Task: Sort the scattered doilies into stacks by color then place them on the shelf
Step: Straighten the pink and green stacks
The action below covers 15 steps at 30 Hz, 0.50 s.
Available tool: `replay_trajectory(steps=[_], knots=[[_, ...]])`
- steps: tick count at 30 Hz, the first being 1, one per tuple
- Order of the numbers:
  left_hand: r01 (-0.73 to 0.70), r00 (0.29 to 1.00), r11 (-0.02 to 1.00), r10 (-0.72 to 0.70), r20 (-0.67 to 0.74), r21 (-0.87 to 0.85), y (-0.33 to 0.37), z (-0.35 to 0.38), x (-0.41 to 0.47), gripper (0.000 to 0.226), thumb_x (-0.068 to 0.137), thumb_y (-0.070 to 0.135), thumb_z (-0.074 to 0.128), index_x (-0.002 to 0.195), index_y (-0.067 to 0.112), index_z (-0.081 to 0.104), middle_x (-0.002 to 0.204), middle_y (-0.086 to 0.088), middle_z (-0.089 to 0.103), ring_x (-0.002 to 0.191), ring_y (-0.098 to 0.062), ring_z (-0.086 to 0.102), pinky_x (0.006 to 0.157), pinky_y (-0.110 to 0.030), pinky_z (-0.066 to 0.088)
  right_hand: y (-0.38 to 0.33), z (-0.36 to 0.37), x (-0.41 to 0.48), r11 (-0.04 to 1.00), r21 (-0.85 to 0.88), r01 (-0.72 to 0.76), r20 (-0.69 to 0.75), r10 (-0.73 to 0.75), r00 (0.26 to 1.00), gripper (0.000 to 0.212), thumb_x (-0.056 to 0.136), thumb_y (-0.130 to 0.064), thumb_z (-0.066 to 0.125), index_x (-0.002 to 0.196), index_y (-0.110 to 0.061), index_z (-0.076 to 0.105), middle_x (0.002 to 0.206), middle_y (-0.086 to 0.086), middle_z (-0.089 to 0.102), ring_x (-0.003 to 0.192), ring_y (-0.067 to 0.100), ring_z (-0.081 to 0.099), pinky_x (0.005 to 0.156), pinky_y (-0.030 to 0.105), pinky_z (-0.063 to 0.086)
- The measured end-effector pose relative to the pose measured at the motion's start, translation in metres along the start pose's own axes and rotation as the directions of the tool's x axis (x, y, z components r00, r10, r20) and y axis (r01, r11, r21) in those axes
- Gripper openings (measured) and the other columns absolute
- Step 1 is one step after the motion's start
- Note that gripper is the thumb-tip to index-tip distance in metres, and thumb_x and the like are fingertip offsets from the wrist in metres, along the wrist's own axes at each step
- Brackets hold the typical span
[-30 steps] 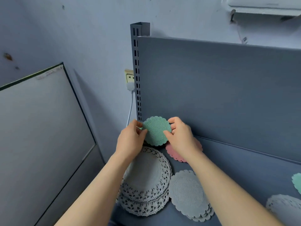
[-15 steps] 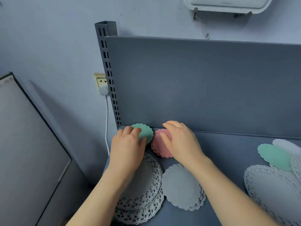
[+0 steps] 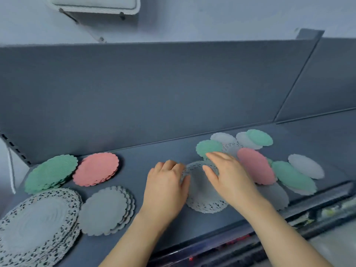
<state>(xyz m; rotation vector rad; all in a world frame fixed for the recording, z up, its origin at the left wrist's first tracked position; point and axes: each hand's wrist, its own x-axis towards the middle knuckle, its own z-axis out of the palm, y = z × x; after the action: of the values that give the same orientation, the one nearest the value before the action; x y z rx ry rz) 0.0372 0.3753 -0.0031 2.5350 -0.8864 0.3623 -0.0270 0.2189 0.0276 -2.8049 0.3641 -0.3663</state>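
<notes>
Resting on a white lace-edged paper doily (image 3: 202, 197) in the middle of the dark grey shelf (image 3: 154, 151), both hands lie palm-down: the left hand (image 3: 165, 187) curls its fingers on the doily's left rim, the right hand (image 3: 227, 176) spreads open across its top. Left of them sit sorted stacks: green scalloped doilies (image 3: 51, 173), pink scalloped doilies (image 3: 96, 168), plain white scalloped doilies (image 3: 106, 210), large lace doilies (image 3: 38, 226). Right lies a mixed scattered heap (image 3: 269, 162).

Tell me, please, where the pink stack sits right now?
In the head view, the pink stack sits at the shelf's left rear, right of the green stack and behind the plain grey stack.
</notes>
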Motion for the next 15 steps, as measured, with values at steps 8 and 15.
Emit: replay_trajectory(steps=[8, 15], knots=[[0.013, 0.994, 0.997, -0.005, 0.110, -0.073, 0.122, 0.071, 0.045, 0.035, 0.088, 0.040, 0.049, 0.107, 0.016, 0.065, 0.107, -0.005, 0.064, 0.098, -0.030, 0.055, 0.087, -0.036, 0.045, 0.147, -0.043, -0.020, 0.995, -0.056, -0.087, 0.038, 0.089, 0.995, 0.032, 0.092, -0.028, 0.052, 0.115, -0.008, 0.061, 0.116, 0.007, 0.065, 0.107, 0.028, 0.057, 0.086, 0.041, 0.047], [0.116, 0.945, 0.991, -0.131, 0.301, 0.065, 0.156, 0.114, 0.088, 0.060, 0.078, 0.059, 0.060, 0.120, 0.017, 0.052, 0.123, -0.004, 0.048, 0.112, -0.026, 0.042, 0.095, -0.036, 0.037, 0.209, -0.054, -0.013, 0.995, 0.059, -0.080, 0.068, 0.076, 0.995, 0.037, 0.094, -0.023, 0.051, 0.128, -0.011, 0.055, 0.129, 0.003, 0.059, 0.118, 0.022, 0.053, 0.098, 0.034, 0.043]])
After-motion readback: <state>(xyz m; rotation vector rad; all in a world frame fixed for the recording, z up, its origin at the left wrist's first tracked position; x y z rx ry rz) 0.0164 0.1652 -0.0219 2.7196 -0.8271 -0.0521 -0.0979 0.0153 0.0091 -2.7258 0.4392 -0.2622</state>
